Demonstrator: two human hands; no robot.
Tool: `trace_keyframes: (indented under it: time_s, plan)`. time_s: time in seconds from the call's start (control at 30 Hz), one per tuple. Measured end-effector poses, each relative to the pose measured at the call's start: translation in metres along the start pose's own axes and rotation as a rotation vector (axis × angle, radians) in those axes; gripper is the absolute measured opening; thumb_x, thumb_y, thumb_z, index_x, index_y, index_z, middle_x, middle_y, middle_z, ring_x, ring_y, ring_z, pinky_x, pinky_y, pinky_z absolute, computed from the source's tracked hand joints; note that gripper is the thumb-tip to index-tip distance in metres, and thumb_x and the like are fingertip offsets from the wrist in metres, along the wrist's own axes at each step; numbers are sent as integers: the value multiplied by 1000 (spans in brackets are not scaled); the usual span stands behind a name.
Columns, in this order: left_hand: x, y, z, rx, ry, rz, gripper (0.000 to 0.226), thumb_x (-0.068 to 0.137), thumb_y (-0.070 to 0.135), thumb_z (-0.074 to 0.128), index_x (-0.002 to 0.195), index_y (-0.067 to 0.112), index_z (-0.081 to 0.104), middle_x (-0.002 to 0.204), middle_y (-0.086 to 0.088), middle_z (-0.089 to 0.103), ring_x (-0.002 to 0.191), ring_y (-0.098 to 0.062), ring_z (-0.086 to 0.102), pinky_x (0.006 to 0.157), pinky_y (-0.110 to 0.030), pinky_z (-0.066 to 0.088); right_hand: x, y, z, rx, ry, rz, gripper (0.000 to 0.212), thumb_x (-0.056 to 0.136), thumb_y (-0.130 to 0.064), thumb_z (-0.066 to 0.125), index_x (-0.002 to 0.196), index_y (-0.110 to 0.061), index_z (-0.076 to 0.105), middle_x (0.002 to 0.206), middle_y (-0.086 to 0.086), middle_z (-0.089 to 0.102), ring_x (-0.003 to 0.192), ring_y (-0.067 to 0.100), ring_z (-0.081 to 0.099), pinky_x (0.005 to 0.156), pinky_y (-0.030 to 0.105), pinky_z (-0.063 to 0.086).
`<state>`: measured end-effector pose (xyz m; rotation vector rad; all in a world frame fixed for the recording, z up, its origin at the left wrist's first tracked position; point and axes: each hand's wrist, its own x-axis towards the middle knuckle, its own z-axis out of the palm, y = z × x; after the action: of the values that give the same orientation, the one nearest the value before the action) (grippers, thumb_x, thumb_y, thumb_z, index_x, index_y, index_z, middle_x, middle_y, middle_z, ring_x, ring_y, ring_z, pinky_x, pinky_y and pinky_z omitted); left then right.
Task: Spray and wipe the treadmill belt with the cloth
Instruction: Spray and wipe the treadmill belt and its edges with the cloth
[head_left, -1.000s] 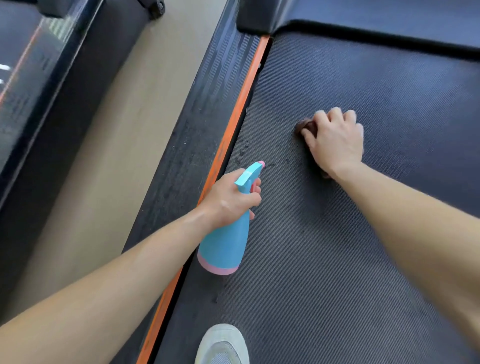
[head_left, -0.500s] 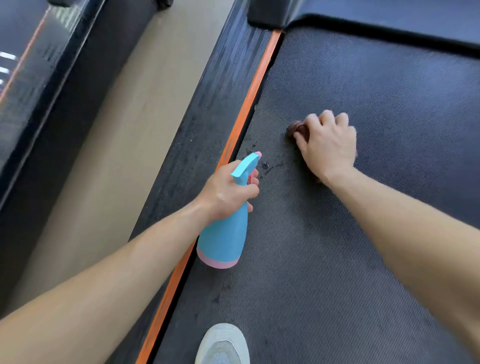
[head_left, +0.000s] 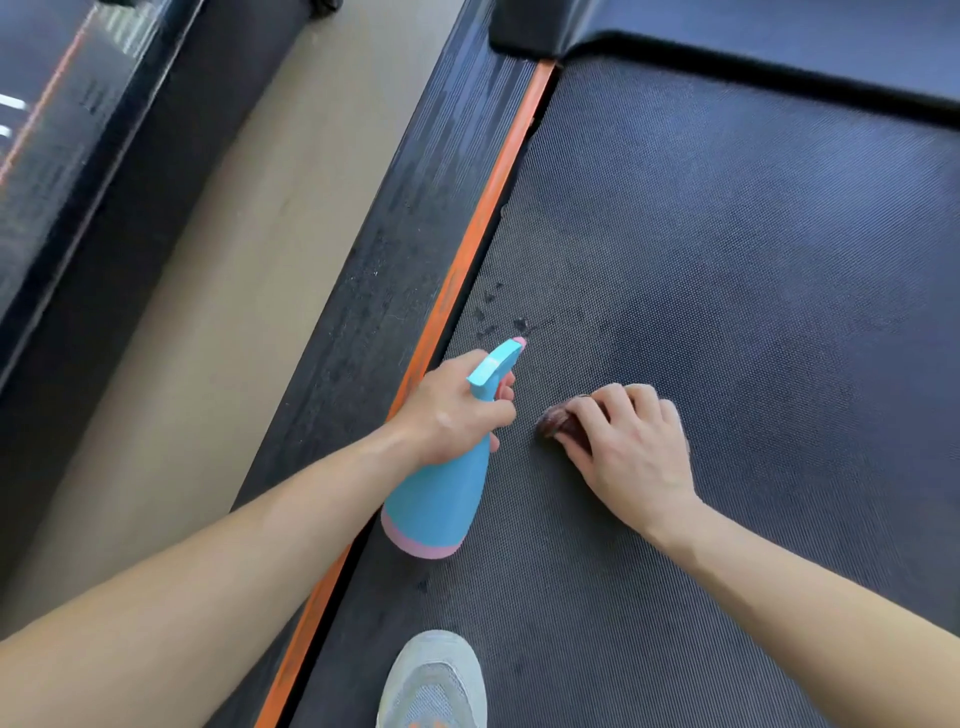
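My left hand (head_left: 457, 405) grips the neck of a light blue spray bottle (head_left: 441, 499) with a pink base, its nozzle pointing up the dark treadmill belt (head_left: 727, 260). Small wet specks (head_left: 493, 317) dot the belt just beyond the nozzle. My right hand (head_left: 628, 447) presses a small brown cloth (head_left: 553, 422) onto the belt, right of the bottle. Most of the cloth is hidden under my curled fingers.
An orange strip (head_left: 483, 223) and a black side rail (head_left: 395, 249) run along the belt's left edge. Beige floor (head_left: 234, 291) lies left of that, then another dark machine (head_left: 62, 156). My grey shoe (head_left: 436, 680) stands on the belt near the bottom.
My right hand has dragged the cloth down the belt towards me, from beyond the wet specks to beside the bottle. The left hand with the bottle has hardly moved.
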<state>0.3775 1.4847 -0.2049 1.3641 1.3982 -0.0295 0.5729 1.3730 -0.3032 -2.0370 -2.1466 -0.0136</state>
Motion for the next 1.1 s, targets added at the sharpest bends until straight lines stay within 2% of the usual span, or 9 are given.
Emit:
trace_keyframes:
  time_s: [0.2,0.33,0.47,0.63,0.73,0.83,0.93,1.0,1.1]
  plan:
    - [-17,-4,2,134,33,-27,15,89,23,69,88,19,54,84,4,65,65,-16,77,67,-29,50,1,0,-2,13,-16,15,36,95,-54,59,104,-20,66,98,5,60,90,33,52,67,43,42]
    - [-23,-13,-6,24,37,-27,13,91,16,69,103,14,63,105,-5,71,66,-25,78,74,-32,57,10,3,-5,42,-1,51,35,94,-53,60,102,-19,65,99,6,57,91,34,52,69,44,44]
    - [-22,-17,-16,-45,73,-11,37,92,11,66,128,17,64,109,-2,71,66,-26,77,85,-39,60,74,26,-1,-7,66,179,39,93,-53,62,103,-16,62,102,14,58,94,37,53,71,47,45]
    - [-11,-4,-27,-169,107,17,39,92,3,64,128,17,65,101,-1,68,63,-20,70,61,-21,56,159,33,4,-29,2,269,42,95,-53,55,108,-13,58,112,17,58,103,41,53,77,51,46]
    - [-2,8,-31,-229,106,48,38,91,1,64,125,19,65,98,0,66,63,-21,66,62,-26,59,120,5,2,-60,61,151,36,93,-50,57,98,-14,57,101,15,58,93,37,53,70,46,42]
    - [7,16,-33,-240,124,74,38,91,0,63,121,23,64,95,2,66,64,-20,66,61,-25,58,63,-18,4,25,24,-154,33,94,-48,58,93,-14,58,95,12,57,86,35,52,66,45,41]
    - [15,19,-34,-225,140,92,37,90,1,64,118,25,63,96,4,66,63,-20,68,61,-23,58,74,-7,7,10,-11,-268,34,93,-49,62,93,-15,58,95,11,57,86,34,52,66,45,42]
    - [18,17,-34,-232,142,82,37,89,2,64,117,27,63,95,4,66,63,-20,68,64,-27,61,104,2,11,-17,32,-198,37,91,-51,62,92,-15,58,94,12,57,86,35,53,65,45,44]
    - [19,14,-35,-210,123,60,42,80,15,67,120,29,65,96,5,68,64,-21,71,70,-32,64,152,16,9,-42,49,35,39,92,-53,58,97,-14,58,98,14,58,91,38,54,68,46,45]
